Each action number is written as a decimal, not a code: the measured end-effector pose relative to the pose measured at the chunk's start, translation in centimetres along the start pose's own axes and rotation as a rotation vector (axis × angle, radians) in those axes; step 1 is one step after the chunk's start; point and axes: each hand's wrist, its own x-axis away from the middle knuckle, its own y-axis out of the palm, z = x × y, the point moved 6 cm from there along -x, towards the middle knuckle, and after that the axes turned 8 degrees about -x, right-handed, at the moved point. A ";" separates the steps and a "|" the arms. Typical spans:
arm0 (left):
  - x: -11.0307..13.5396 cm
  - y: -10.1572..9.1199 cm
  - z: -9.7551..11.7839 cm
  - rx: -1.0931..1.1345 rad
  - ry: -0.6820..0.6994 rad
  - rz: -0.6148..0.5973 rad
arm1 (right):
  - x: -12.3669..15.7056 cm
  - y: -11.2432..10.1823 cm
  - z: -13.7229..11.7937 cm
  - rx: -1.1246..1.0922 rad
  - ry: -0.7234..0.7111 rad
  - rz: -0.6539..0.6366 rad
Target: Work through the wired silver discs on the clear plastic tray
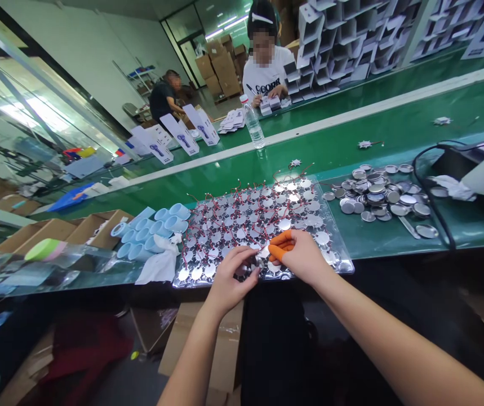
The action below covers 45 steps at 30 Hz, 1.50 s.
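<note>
A clear tray (343,256) at the near edge of the green bench holds several star-shaped silver LED boards (242,225) with red wires. My left hand (231,276) rests on the tray's near edge, fingers curled round one of the small boards. My right hand (298,254) sits just right of it, with orange finger cots on thumb and forefinger, pinching at the same board. The two hands almost touch.
A heap of round silver discs (377,194) lies to the right, light blue plastic cups (152,228) and a white cloth (159,262) to the left. A water bottle (253,121) stands on the belt. Two other people work farther along. Cardboard boxes (220,344) stand below the bench.
</note>
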 end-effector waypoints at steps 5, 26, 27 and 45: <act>-0.1 -0.1 0.4 0.007 -0.024 -0.024 | 0.0 -0.1 -0.3 0.018 -0.011 -0.023; -1.7 1.6 4.4 -0.598 0.092 -0.133 | -0.3 -3.8 -2.3 0.226 -0.101 -0.022; -1.5 1.5 4.4 -0.604 0.101 -0.122 | -0.2 -3.8 -2.4 0.221 -0.097 -0.025; -2.8 -0.1 2.9 -0.109 -0.074 -0.249 | 0.4 -3.0 -2.2 0.194 -0.061 -0.090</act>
